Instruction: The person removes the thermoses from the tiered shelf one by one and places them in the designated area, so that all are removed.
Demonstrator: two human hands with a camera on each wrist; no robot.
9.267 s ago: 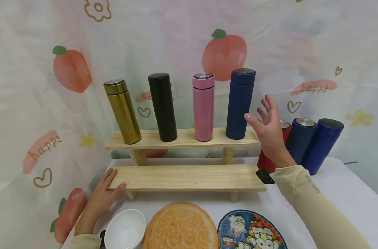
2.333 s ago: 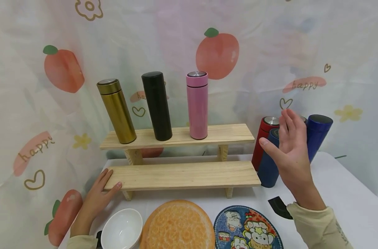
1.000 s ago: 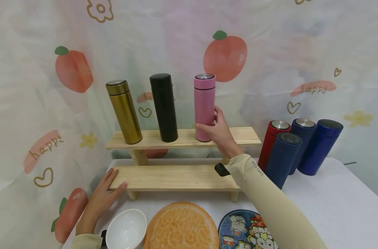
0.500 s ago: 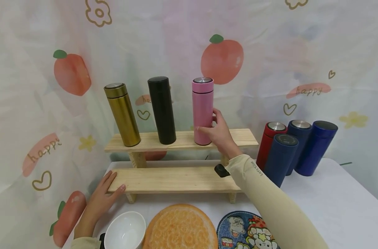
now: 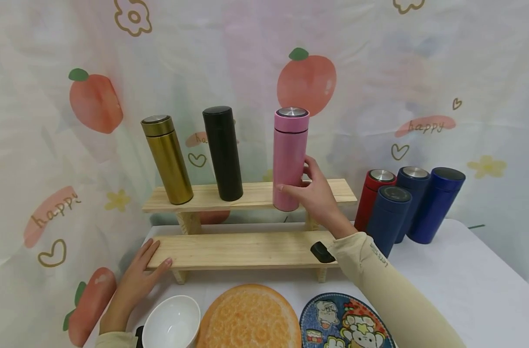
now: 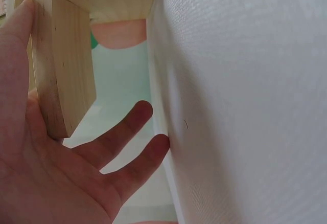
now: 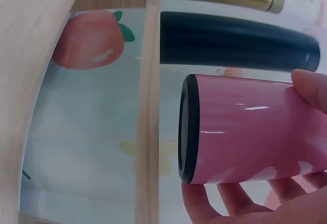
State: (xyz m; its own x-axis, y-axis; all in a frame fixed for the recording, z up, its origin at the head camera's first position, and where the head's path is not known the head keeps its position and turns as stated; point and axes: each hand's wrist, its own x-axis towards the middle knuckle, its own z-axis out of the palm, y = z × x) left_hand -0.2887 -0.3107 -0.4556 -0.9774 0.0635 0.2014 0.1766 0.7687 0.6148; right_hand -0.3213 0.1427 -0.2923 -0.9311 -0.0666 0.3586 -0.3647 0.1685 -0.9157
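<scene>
My right hand point(image 5: 317, 195) grips the lower body of a pink thermos flask point(image 5: 289, 150), thumb on the near side. The right wrist view shows its black base point(image 7: 189, 129) off the upper shelf edge point(image 7: 148, 132). A gold flask point(image 5: 168, 162) and a black flask point(image 5: 223, 154) stand to its left on the upper shelf point(image 5: 256, 189). My left hand point(image 5: 134, 280) rests on the left end of the lower shelf point(image 5: 247, 249), fingers fairly straight. In the left wrist view, two fingers of the left hand point(image 6: 56, 178) stretch below the board point(image 6: 71, 63).
Right of the stand, a red flask point(image 5: 375, 193), a dark blue one point(image 5: 388, 217), another blue one point(image 5: 414, 193) and a bright blue one point(image 5: 438, 203) stand on the white table point(image 5: 473, 275). In front lie a white bowl point(image 5: 170, 321), an orange round mat point(image 5: 249, 319) and a cartoon mat point(image 5: 323, 328).
Earlier, a blue flask left the upper shelf's right end for the table beside the red one. My right hand then took hold of the pink flask, now lifted slightly rightward and nearer. Left hand stayed.
</scene>
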